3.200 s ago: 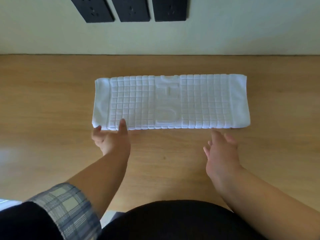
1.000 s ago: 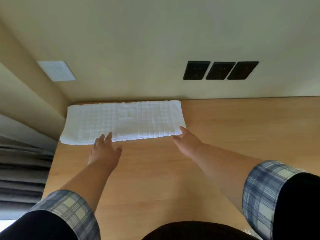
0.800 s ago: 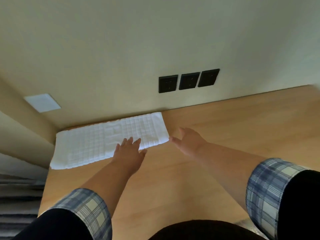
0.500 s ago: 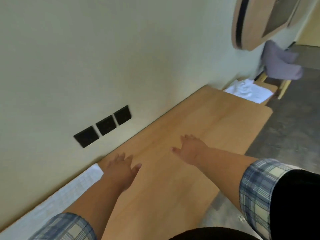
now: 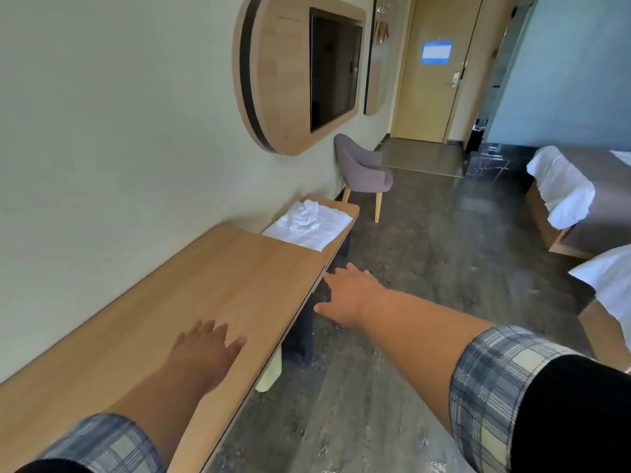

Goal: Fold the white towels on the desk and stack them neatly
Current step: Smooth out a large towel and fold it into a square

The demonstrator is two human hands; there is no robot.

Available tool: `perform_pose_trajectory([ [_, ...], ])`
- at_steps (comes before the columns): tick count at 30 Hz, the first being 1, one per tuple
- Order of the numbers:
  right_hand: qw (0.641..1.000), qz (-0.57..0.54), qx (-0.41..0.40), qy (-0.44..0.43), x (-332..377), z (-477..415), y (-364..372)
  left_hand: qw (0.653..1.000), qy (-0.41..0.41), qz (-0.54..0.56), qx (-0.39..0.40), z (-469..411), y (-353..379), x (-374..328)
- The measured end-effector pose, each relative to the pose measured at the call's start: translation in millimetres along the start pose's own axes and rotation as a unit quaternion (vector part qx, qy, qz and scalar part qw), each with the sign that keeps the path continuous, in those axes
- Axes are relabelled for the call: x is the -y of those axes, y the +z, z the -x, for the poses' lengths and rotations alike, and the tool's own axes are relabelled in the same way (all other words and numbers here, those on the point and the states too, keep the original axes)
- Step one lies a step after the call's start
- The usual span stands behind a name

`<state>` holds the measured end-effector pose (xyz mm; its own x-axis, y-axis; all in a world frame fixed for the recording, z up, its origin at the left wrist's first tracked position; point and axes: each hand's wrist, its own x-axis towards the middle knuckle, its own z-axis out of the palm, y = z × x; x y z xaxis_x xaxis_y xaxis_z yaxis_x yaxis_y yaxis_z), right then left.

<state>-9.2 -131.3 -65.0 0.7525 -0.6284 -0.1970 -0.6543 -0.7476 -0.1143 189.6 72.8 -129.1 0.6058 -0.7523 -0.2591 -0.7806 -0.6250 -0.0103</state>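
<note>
Head view: seemingly fetching white towels (image 5: 307,223) heaped at twelve o'clock on desk (image 5: 205,274), left hand (image 5: 205,349) and right hand (image 5: 351,295) wide, empty; likely needs stepping closer, gripping one.

No writing can be read anywhere. A blue notice (image 5: 437,52) hangs on the door (image 5: 425,104) at the far end of the room, but its print is too small and blurred to make out.
</note>
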Motion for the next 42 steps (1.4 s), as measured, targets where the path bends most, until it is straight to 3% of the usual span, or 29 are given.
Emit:
perform_pose_trajectory([
  [7,0.999,0.025,0.026,0.038,-132,-60,-36,0.998,0.054,0.005,-0.029,-85,-40,-129],
  [27,0.995,-0.022,0.063,0.071,-346,-402,-48,0.994,0.095,-0.012,0.043,-486,-99,-269],
  [31,0.997,-0.024,0.066,0.035,-390,-495,-35,0.997,0.057,-0.013,0.052,-555,-89,-289],
  [35,0.994,-0.029,0.088,-0.053,-425,-589,-39,0.998,-0.022,0.001,0.053,-616,-84,-312],
  [42,0.972,0.079,0.147,-0.168,-457,-724,-74,0.989,-0.106,0.077,0.062,-684,-87,-356],
])
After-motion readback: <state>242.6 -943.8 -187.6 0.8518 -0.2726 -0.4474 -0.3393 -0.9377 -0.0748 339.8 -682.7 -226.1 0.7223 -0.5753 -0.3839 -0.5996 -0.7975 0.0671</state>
